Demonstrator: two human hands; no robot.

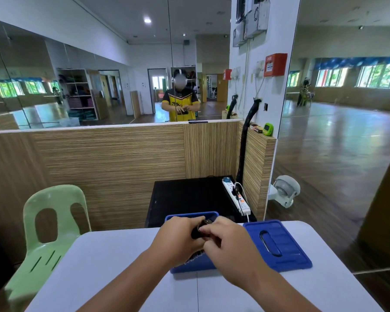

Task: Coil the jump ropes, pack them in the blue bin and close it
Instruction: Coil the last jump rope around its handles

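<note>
Both hands were gripping one dark jump rope (198, 230), bundled up. Head view, the only one: left hand (180, 237) had its fingers curled round the bundle, and right hand (231, 248) was pinching it from the other side, knuckles nearly touching the left. The bundle was held just above the open blue bin (189, 215), over its far half. More dark rope-like stuff showed inside the bin between the wrists, too hidden to tell how much. The lid (277, 244) lay flat on the white table (122, 278) just right of the bin, handle slot up and off the bin. A green plastic chair (50, 233) stood at the table's left edge. Behind the bin was a black cabinet (185, 199) with a white power strip (236, 197) on top. The mirror (122, 75) above the wood panel reflected the person holding the dark bundle at chest height.
</note>
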